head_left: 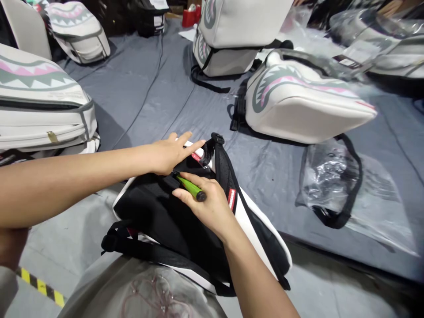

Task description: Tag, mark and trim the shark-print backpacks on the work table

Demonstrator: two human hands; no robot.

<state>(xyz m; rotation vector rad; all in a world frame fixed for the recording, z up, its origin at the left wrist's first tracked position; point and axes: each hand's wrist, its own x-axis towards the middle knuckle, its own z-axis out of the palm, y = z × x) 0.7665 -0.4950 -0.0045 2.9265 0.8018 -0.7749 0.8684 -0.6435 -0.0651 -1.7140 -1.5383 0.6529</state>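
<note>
A black and white backpack (155, 212) lies with its black back panel up, across my lap and against the table edge. Near its top end, my left hand (168, 154) rests with the fingers spread, close to a red and white label piece (198, 153). My right hand (212, 201) grips a green-handled tool (190, 186) with a black end cap. The tool's dark tip points at the black fabric beneath my left hand; its kind is hidden. A shoulder strap (227, 172) with a red tag runs along the bag's right side.
Grey cloth covers the table (139, 101). White shark-mouth backpacks stand at the left (43, 97), back left (79, 33), back middle (228, 57) and right (304, 106). A clear plastic bag (331, 176) lies at the right. Behind, a person's hand (391, 8) shows near wrapped bags.
</note>
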